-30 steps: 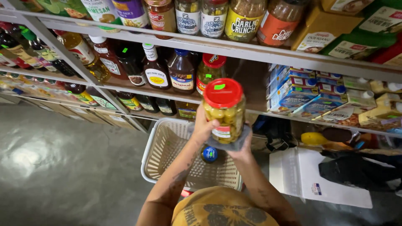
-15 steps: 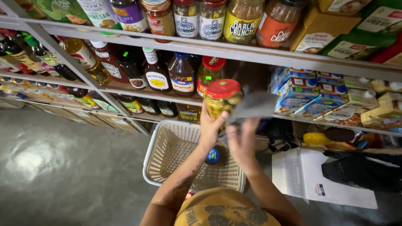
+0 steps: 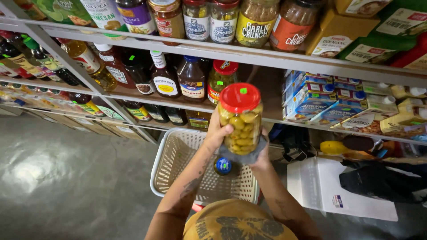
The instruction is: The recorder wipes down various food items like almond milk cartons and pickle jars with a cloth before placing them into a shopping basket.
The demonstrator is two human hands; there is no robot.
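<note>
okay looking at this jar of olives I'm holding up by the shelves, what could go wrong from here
The red-lidded glass jar of green olives is held high over the hard grey concrete floor; a slip would likely shatter it.

The right hand holds it through a grey cloth, which may slide on glass; only the left hand grips bare.

The shelf gap beside the matching red-lidded jar and dark sauce bottles looks tight, so pushing in could knock them.

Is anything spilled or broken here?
Nothing is spilled or broken. The left hand grips the olive jar upright, lid on, while the right hand holds a grey cloth under it.
</note>
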